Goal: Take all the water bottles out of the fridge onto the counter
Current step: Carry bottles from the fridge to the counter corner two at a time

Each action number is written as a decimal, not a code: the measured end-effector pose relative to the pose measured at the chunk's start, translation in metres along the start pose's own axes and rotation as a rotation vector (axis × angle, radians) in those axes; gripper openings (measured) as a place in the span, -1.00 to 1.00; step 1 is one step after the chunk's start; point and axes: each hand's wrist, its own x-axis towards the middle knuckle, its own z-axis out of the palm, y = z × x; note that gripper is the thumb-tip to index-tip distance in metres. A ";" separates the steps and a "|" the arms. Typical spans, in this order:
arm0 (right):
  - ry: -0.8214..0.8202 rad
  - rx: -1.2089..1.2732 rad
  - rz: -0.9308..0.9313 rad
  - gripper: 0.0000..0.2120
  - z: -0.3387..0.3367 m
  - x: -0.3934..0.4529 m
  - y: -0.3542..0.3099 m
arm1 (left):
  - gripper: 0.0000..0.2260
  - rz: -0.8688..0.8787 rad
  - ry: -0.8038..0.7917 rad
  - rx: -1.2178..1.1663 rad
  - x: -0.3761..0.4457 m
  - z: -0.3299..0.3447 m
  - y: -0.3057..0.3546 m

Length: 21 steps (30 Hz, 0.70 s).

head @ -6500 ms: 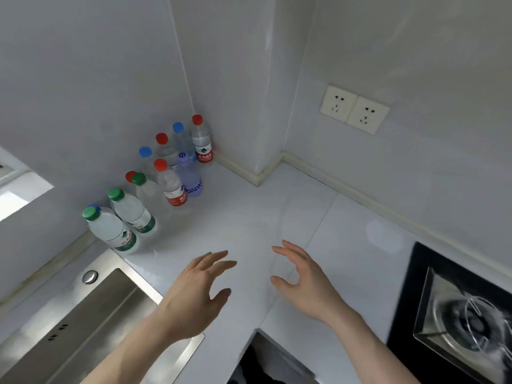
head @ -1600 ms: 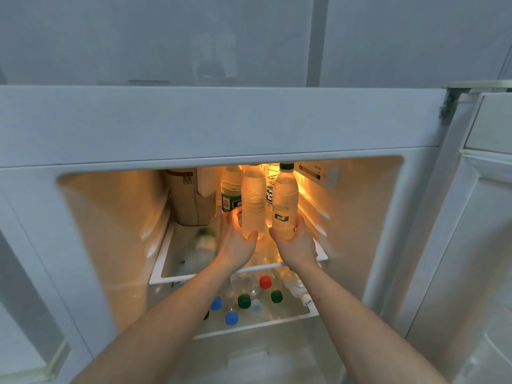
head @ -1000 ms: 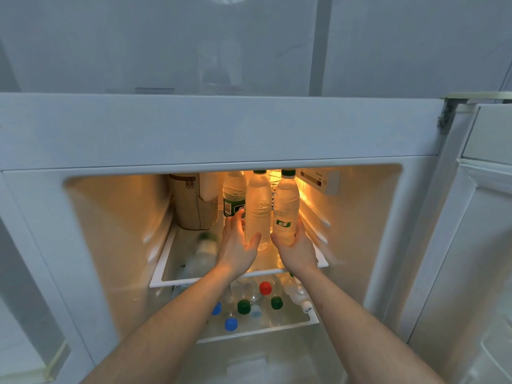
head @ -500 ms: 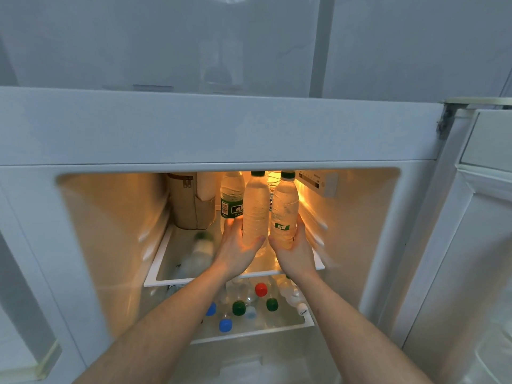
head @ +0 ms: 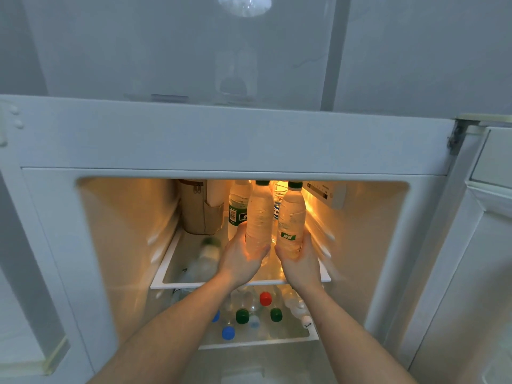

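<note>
Bottles, two, upright: our left hand (head: pixel 240 260) grips the unlabelled bottle (head: pixel 259 217); our right hand (head: pixel 300 263) grips the green-labelled bottle (head: pixel 291 218) just beside it, above the fridge shelf (head: pixel 171 284).

- We count two hands: left hand (head: pixel 240 262), right hand (head: pixel 300 264).
- We hold two bottles: left bottle (head: pixel 259 217), right bottle (head: pixel 291 220).
- Far behind, two more standing bottles (head: pixel 237 206).
- One brown bag (head: pixel 198 209), far left.

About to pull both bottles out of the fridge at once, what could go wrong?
1. The left hand and right hand grip the two bottles low, so they could tip.
2. A green-label bottle stands close behind and might topple.
3. The caps sit near the fridge's top lip and could snag.
</note>
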 end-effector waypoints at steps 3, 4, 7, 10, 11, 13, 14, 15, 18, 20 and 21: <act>-0.015 -0.022 0.002 -0.50 0.000 -0.001 -0.001 | -0.55 -0.026 0.008 0.018 -0.006 -0.001 0.004; -0.016 -0.032 0.005 -0.50 -0.001 -0.004 -0.003 | -0.56 -0.030 0.002 0.034 -0.008 -0.003 0.006; -0.009 -0.079 0.015 -0.49 -0.001 -0.007 -0.007 | -0.54 -0.067 -0.013 0.075 -0.016 -0.007 0.010; -0.004 -0.099 0.047 -0.45 0.001 -0.011 -0.010 | -0.47 -0.122 -0.027 0.091 -0.018 -0.010 0.009; -0.003 -0.096 0.053 -0.42 0.002 -0.014 -0.012 | -0.42 -0.140 -0.030 0.088 -0.020 -0.016 0.011; -0.007 -0.088 0.057 -0.39 0.005 -0.020 -0.013 | -0.37 -0.152 -0.035 0.076 -0.024 -0.022 0.013; -0.013 -0.076 0.061 -0.38 0.005 -0.024 -0.016 | -0.36 -0.151 -0.033 0.064 -0.028 -0.026 0.014; -0.017 -0.055 0.068 -0.36 0.005 -0.029 -0.019 | -0.36 -0.139 -0.031 0.055 -0.035 -0.032 0.016; -0.034 0.008 0.089 -0.30 0.000 -0.045 -0.027 | -0.35 -0.095 -0.013 0.023 -0.061 -0.047 0.020; -0.023 0.072 0.053 -0.29 -0.003 -0.060 -0.032 | -0.36 -0.093 -0.006 -0.010 -0.082 -0.057 0.024; -0.015 0.100 0.021 -0.32 -0.004 -0.069 -0.036 | -0.37 -0.090 0.000 -0.026 -0.094 -0.064 0.027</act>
